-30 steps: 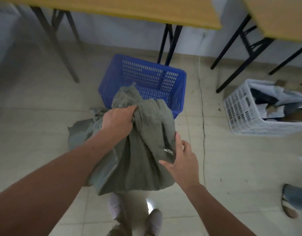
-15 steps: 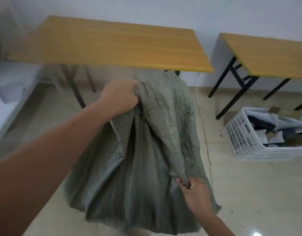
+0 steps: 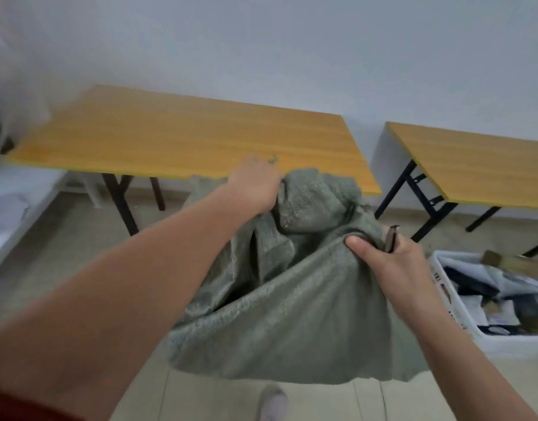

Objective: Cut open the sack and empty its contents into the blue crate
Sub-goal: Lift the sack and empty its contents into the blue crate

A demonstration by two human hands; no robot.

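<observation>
A limp grey-green woven sack hangs in the air in front of me, held up by both hands. My left hand grips a bunch of its cloth at the top, at the height of the table edge. My right hand clutches another fold lower and to the right, and a small dark knife sticks up from the same fist. The blue crate is hidden behind the sack or out of view.
Two yellow-topped tables with black legs, one straight ahead and one at right, stand against the white wall. A white crate full of packages and clothes sits on the floor at right. My shoe shows below the sack.
Both hands have lifted the sack higher and my view has tilted up, so the blue crate has dropped out of sight. My right hand moved up from the sack's lower edge.
</observation>
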